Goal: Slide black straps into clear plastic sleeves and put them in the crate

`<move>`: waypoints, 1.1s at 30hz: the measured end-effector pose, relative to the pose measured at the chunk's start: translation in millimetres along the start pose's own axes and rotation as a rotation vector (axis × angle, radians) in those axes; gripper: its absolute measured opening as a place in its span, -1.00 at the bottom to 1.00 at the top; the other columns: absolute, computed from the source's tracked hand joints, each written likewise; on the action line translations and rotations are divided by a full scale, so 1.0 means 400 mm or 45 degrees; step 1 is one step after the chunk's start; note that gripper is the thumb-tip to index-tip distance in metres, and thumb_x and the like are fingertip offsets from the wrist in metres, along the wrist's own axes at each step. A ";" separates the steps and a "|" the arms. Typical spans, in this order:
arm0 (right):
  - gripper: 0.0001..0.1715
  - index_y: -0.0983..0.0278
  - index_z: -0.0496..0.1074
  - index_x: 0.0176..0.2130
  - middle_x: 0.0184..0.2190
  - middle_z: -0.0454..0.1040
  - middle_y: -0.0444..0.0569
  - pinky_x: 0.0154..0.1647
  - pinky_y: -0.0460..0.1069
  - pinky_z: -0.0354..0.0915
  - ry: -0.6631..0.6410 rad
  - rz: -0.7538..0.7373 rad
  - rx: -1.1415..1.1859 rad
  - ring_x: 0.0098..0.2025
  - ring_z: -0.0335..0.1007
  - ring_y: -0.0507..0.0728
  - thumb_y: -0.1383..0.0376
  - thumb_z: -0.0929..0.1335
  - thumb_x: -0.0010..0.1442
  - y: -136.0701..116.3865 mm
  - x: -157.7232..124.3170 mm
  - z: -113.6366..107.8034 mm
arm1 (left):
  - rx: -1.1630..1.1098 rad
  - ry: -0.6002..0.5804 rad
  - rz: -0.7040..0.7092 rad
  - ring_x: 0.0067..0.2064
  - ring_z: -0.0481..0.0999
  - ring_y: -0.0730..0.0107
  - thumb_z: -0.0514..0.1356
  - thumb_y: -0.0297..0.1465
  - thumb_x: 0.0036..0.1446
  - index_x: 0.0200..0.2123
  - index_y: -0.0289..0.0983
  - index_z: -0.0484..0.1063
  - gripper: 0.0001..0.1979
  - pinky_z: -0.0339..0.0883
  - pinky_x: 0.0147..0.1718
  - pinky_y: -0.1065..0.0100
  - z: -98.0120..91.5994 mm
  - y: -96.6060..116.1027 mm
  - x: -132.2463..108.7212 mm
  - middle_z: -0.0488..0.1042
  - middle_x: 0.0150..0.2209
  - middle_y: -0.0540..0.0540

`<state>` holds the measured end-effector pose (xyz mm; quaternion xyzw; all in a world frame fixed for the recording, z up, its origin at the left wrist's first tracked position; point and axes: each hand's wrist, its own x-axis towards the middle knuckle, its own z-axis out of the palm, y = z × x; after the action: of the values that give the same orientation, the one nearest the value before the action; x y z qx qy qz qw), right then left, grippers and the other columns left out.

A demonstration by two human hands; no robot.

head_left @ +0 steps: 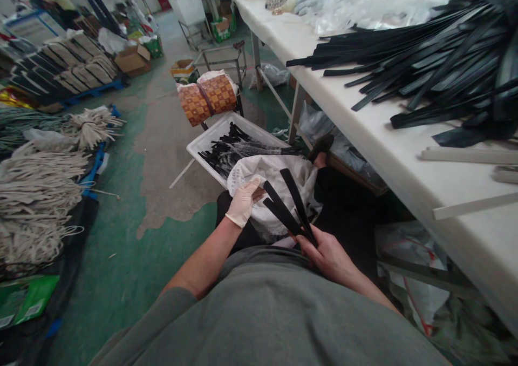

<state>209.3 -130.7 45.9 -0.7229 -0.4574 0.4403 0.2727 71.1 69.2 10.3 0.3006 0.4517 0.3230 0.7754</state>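
Note:
Several flat black strips [292, 194] fan out from my right hand [329, 251], which is bare and closed round their lower ends. My left hand [245, 201] wears a pale glove; its thumb and fingers are pinched together at the tip of one of these strips. Under the strips, between my legs, is a white sack [265, 167] with its mouth open. Just beyond it stands a white tray [198, 149] holding many black strips [232, 142], some of them in clear wrapping.
A pale table [364, 123] on the right bears a big pile of black strips [441, 58] and clear plastic. A brown checked roll [208, 97] lies beyond the tray. Bundles of beige cords [40, 193] cover the left floor. A person [59, 1] is far back left.

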 end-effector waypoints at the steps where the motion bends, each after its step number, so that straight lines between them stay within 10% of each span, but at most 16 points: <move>1: -0.62 0.24 0.39 -0.21 -0.50 0.45 -0.06 -0.50 -0.03 0.23 -0.012 0.007 -0.023 -0.52 0.38 0.13 0.02 0.21 0.27 0.000 0.001 0.000 | 0.012 -0.005 0.018 -0.38 0.54 0.38 0.47 -0.14 -0.23 -0.46 -0.28 0.51 -0.63 0.38 -0.28 0.37 0.002 0.000 -0.002 0.54 -0.48 -0.03; 10: -0.64 0.23 0.37 -0.26 -0.49 0.45 -0.08 -0.52 -0.04 0.20 0.023 0.065 -0.032 -0.56 0.36 0.09 0.00 0.24 0.24 -0.005 0.033 0.003 | 0.452 -0.235 0.215 -0.27 0.53 0.34 0.42 -0.21 -0.10 -0.36 -0.31 0.62 -0.71 0.35 -0.19 0.35 0.023 0.014 -0.081 0.60 -0.36 -0.06; 20: -0.37 0.31 0.41 -0.41 -0.67 0.22 -0.21 -0.73 -0.14 -0.06 -0.511 0.385 1.167 -0.72 0.02 -0.09 -0.22 0.36 0.06 0.019 0.107 -0.006 | 0.277 -0.264 0.366 -0.06 0.52 0.26 0.40 -0.24 -0.05 -0.26 -0.24 0.64 -0.72 0.28 0.04 0.29 0.009 0.003 -0.086 0.61 -0.16 -0.08; 33: -0.63 0.26 0.34 -0.49 -0.71 0.30 -0.20 -0.63 -0.08 0.15 0.388 0.298 0.748 -0.66 0.19 0.00 0.09 0.49 -0.13 0.032 0.105 0.022 | 0.019 -0.070 0.014 -0.10 0.54 0.26 0.46 -0.17 -0.21 -0.36 -0.29 0.61 -0.63 0.33 -0.09 0.32 -0.023 -0.084 -0.062 0.61 -0.23 -0.13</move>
<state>215.0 -98.5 15.3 -0.7186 -0.1794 0.4683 0.4819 61.1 31.3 -6.5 0.3175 0.4309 0.3155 0.7836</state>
